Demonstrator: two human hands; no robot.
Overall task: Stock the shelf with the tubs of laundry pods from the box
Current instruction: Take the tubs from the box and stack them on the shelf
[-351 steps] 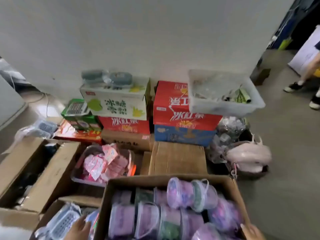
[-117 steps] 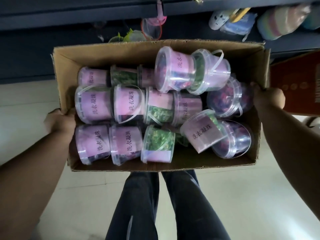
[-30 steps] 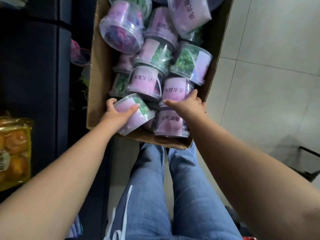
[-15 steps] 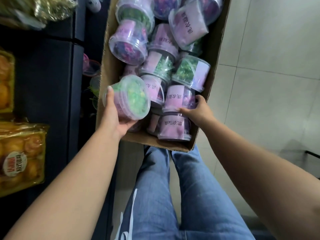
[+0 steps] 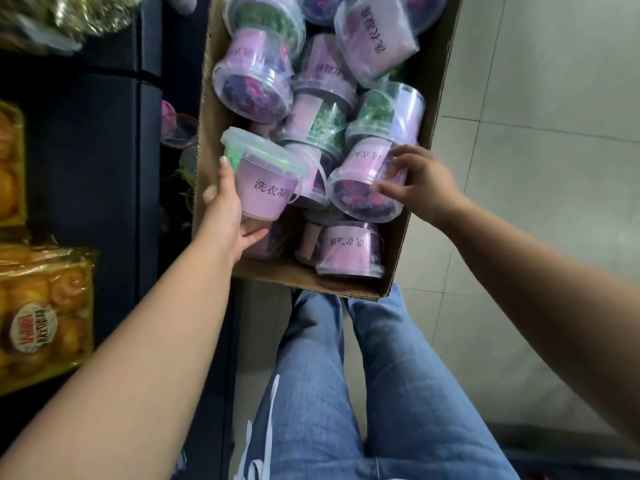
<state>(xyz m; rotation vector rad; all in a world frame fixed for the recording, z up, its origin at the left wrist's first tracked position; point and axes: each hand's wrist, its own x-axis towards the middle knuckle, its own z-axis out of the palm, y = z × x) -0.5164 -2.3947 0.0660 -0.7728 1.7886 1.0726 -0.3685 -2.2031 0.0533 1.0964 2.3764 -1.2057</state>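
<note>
Gripping a tub now, right hand

Left hand tilted green tub; right hand gripped purple tub.

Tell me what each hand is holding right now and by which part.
The left hand holds the green-pod tub upright, thumb up its side, fingers under its base. The right hand grips the tilted purple-pod tub by its side wall.
</note>
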